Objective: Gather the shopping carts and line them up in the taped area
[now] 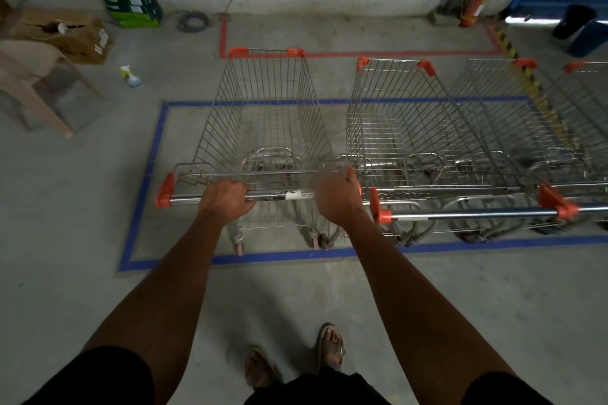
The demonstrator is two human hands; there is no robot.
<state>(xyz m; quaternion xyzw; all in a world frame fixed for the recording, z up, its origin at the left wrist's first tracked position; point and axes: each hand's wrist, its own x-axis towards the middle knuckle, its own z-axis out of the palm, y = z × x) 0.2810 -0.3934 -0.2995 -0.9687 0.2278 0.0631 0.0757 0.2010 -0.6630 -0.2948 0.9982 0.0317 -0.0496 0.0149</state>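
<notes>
We judge the shopping cart (263,128) in hand to be stiff and fairly heavy but easy to roll on its wheels; the best hold is the chrome handle bar (273,196), gripped wide for steering. It is an empty steel-wire basket with orange plastic corner caps. Our left hand (227,199) wraps its fingers round the bar left of centre; our right hand (337,199), somewhat blurred, grips the bar near its right end. The cart stands at the left end of the blue tape rectangle (158,148) on the concrete floor (82,207), its nose reaching past the far blue line. Just beside it on the right stands a row of parked carts (444,141), and beyond lies a red tape line (394,52).
</notes>
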